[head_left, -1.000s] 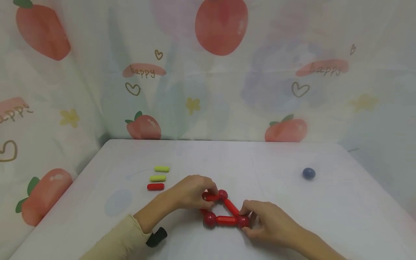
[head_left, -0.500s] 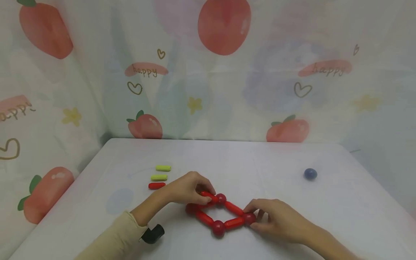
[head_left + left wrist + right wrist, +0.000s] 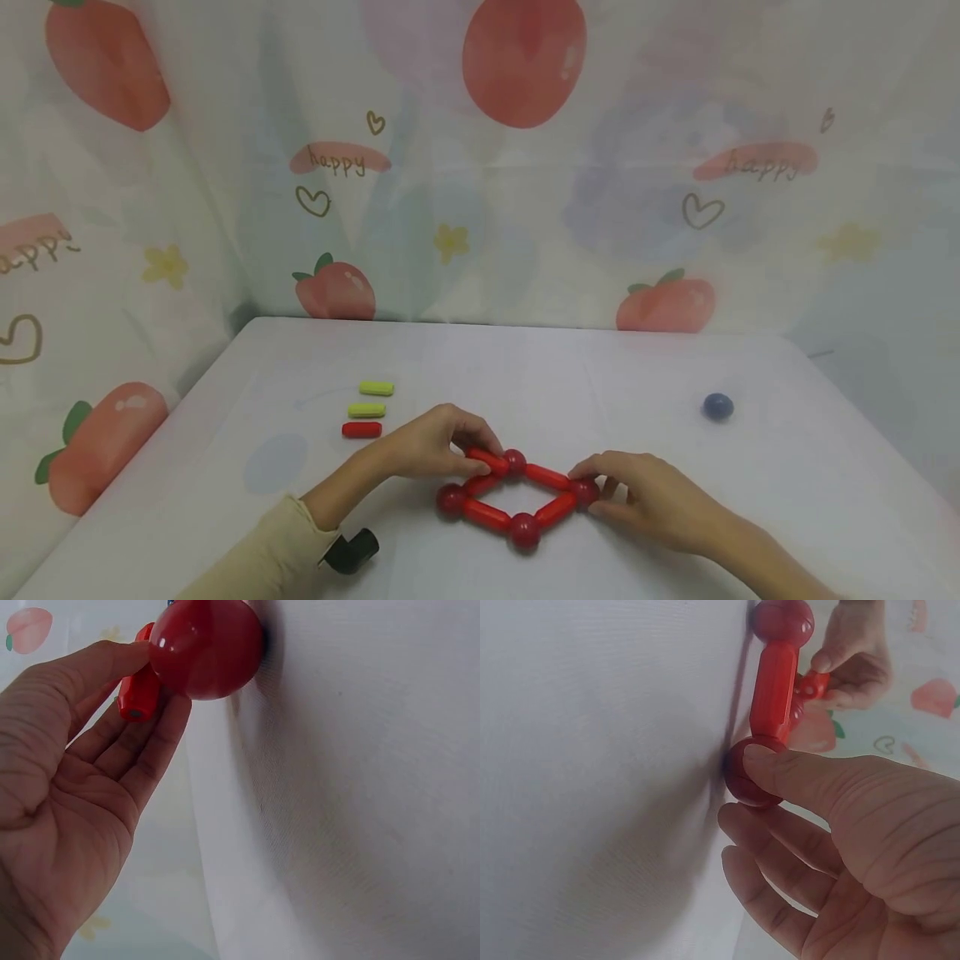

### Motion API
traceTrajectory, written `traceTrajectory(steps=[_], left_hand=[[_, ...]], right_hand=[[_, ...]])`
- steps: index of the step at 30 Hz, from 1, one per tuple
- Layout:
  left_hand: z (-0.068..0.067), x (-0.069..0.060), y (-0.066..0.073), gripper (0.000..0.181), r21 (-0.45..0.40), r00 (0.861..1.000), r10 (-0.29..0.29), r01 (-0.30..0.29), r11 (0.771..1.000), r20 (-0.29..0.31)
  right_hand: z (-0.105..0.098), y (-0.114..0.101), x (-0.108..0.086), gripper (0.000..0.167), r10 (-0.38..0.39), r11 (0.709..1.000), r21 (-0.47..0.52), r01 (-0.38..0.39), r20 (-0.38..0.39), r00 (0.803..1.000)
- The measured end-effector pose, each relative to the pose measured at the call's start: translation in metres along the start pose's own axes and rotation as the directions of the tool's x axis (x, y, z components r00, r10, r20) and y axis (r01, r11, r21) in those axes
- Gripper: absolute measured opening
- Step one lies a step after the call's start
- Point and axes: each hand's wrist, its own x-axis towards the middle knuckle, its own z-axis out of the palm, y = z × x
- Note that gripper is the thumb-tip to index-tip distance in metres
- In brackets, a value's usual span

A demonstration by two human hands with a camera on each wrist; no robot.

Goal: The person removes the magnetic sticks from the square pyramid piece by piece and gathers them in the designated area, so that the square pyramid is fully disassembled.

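Observation:
Red magnetic-looking rods and dark red balls are joined in a diamond-shaped frame on the white table. Its left ball [image 3: 452,501], front ball [image 3: 524,531], right ball [image 3: 585,493] and back ball [image 3: 514,462] form the corners. My left hand [image 3: 442,442] pinches an additional red rod [image 3: 139,694] between thumb and fingers, raised over the frame with one end at the back ball. Whether that end touches the ball I cannot tell. My right hand [image 3: 652,504] holds the right ball [image 3: 754,780] between thumb and fingers; a red rod [image 3: 773,690] extends from it.
Left of the frame lie a loose red rod [image 3: 362,430] and two yellow-green rods [image 3: 366,411]. A blue ball [image 3: 717,407] sits at the back right. A black device [image 3: 351,552] is at my left wrist. Printed cloth [image 3: 525,225] hangs behind the table.
The frame has shifted and turned into a diamond, its front ball moving right and nearer. My right hand has moved slightly right and away with its ball; my left hand keeps its rod.

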Motion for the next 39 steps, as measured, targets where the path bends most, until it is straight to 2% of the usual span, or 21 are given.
traceTrajectory(steps=[5, 9, 13, 17, 20, 24, 28, 34, 39], left_hand=[[-0.002, -0.004, 0.001, 0.021, -0.006, 0.999, 0.016, -0.016, 1.0, -0.039], [-0.009, -0.018, -0.001, 0.021, 0.0, 0.995, 0.0, 0.0, 1.0, -0.095], [-0.022, -0.042, -0.011, 0.02, 0.055, 0.987, -0.039, 0.048, 0.997, -0.153], [-0.037, -0.072, -0.026, 0.02, 0.13, 0.972, -0.086, 0.116, 0.985, -0.217], [-0.047, -0.094, -0.035, 0.019, 0.185, 0.965, -0.093, 0.141, 0.973, -0.247], [-0.055, -0.111, -0.042, 0.018, 0.241, 0.959, -0.101, 0.167, 0.956, -0.265], [-0.058, -0.114, -0.048, 0.018, 0.292, 0.956, -0.092, 0.176, 0.94, -0.28], [-0.06, -0.112, -0.05, 0.02, 0.399, 0.954, -0.096, 0.209, 0.893, -0.285], [-0.061, -0.111, -0.05, 0.021, 0.454, 0.956, -0.103, 0.223, 0.863, -0.274]], right_hand=[[0.0, 0.001, 0.0, 0.037, 0.002, 1.0, 0.015, -0.002, 0.005, 1.0], [-0.001, 0.003, -0.001, 0.037, -0.016, 1.0, -0.003, 0.016, -0.012, 1.0], [-0.002, 0.006, -0.005, 0.038, -0.028, 0.999, -0.03, 0.027, -0.042, 0.999], [-0.003, 0.009, -0.006, 0.038, -0.039, 0.999, -0.024, 0.038, -0.052, 0.998], [-0.003, 0.01, -0.005, 0.038, -0.052, 0.998, -0.02, 0.051, -0.054, 0.997], [-0.002, 0.011, -0.005, 0.039, -0.063, 0.998, -0.029, 0.062, -0.058, 0.996], [-0.002, 0.011, -0.006, 0.039, -0.066, 0.997, -0.034, 0.064, -0.059, 0.996], [-0.001, 0.007, -0.003, 0.039, -0.022, 0.999, -0.042, 0.02, -0.042, 0.999], [0.003, 0.002, -0.001, 0.039, 0.008, 0.997, -0.075, -0.013, -0.055, 0.998]])
